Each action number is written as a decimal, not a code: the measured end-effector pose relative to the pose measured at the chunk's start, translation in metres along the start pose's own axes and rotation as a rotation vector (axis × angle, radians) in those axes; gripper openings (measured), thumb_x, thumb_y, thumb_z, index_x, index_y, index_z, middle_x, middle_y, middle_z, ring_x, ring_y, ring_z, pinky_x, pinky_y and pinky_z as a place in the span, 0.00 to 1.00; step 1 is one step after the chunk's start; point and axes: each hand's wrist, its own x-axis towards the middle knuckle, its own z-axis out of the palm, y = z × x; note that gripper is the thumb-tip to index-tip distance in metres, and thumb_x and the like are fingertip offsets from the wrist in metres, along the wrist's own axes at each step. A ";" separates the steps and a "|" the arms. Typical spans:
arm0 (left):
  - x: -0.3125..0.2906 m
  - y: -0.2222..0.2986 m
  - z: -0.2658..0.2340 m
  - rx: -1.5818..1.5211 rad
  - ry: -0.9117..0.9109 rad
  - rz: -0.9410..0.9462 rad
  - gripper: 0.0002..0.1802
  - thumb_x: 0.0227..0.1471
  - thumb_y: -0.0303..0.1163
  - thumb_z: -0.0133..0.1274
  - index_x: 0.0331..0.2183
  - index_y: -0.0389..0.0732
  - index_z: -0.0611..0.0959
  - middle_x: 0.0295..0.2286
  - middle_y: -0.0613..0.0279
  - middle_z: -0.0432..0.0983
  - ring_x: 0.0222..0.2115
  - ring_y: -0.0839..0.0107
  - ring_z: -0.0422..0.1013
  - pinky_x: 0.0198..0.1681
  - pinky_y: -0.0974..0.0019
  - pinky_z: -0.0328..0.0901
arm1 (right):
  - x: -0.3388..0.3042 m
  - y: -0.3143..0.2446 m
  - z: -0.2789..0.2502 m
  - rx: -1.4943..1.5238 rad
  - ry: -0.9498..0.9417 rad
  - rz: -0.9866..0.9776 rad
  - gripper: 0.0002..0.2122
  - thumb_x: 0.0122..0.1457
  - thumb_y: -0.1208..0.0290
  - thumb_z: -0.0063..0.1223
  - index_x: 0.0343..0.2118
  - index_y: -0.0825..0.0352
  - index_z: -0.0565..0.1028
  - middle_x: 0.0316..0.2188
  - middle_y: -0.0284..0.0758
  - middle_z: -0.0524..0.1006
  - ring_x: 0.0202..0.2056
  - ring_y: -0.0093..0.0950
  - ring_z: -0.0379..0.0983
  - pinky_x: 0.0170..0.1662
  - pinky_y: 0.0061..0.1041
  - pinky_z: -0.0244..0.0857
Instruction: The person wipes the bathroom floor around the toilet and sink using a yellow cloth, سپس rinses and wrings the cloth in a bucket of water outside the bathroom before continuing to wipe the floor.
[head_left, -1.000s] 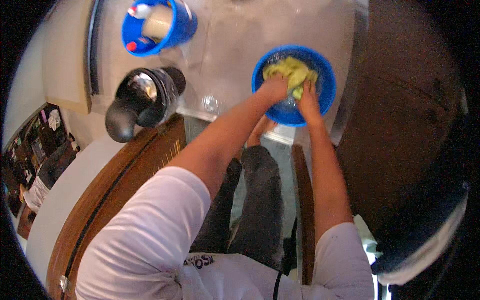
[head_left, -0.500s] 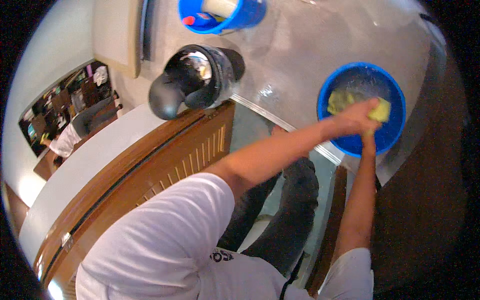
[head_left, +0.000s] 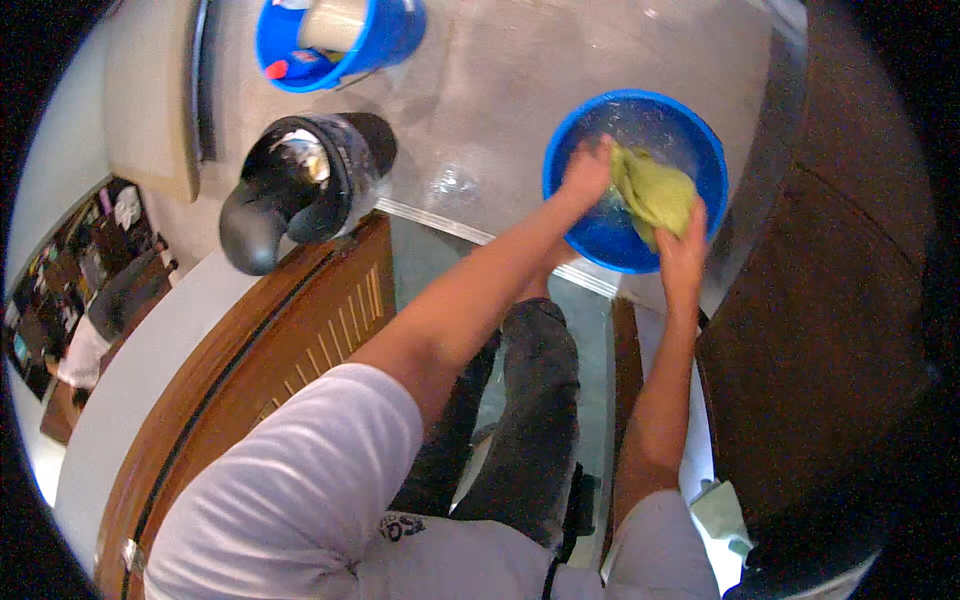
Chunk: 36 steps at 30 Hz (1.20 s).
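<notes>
A blue round bucket [head_left: 706,155] stands on the floor at the upper right, and both my hands are over its opening. Between them a crumpled yellow-green cloth [head_left: 655,192] is partly spread out, looking damp. My left hand [head_left: 587,172] is at the cloth's left edge, its fingers closed on it though smeared a little by motion. Lower on the right, my right hand [head_left: 682,247] grips the cloth's lower corner with curled fingers. The bottom of the bucket is partly hidden by the cloth and hands.
A second blue bucket [head_left: 385,40] with a red-capped bottle stands at the top. Left of centre is a black bin [head_left: 325,175] with its lid open. A wooden slatted door [head_left: 320,340] runs along the left; a mirror [head_left: 90,290] and a metal floor strip [head_left: 440,222] also show.
My hands have moved apart and the bunched cloth has opened out between them. The whole view has shifted, so the buckets and bin now appear farther left.
</notes>
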 end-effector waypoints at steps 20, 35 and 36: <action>-0.047 0.017 0.024 -0.816 -0.724 -0.609 0.23 0.45 0.48 0.47 0.36 0.38 0.70 0.24 0.54 0.72 0.27 0.57 0.72 0.30 0.53 0.68 | -0.072 -0.082 -0.020 0.228 -0.034 0.091 0.10 0.47 0.79 0.52 0.34 0.69 0.70 0.31 0.30 0.69 0.35 0.21 0.64 0.40 0.19 0.58; -0.089 0.041 0.019 -1.009 -0.531 -0.162 0.31 0.53 0.55 0.33 0.49 0.43 0.66 0.43 0.58 0.69 0.43 0.67 0.66 0.48 0.60 0.58 | 0.029 0.019 0.037 1.862 -0.280 0.202 0.31 0.52 0.44 0.39 0.51 0.67 0.60 0.51 0.41 0.62 0.53 0.38 0.56 0.55 0.38 0.50; -0.079 0.036 0.010 -1.198 -0.626 -0.355 0.34 0.52 0.59 0.29 0.48 0.43 0.67 0.44 0.58 0.68 0.43 0.66 0.67 0.46 0.64 0.61 | 0.030 0.015 0.034 1.875 -0.338 0.175 0.31 0.52 0.44 0.40 0.50 0.67 0.60 0.51 0.41 0.62 0.53 0.38 0.57 0.55 0.38 0.51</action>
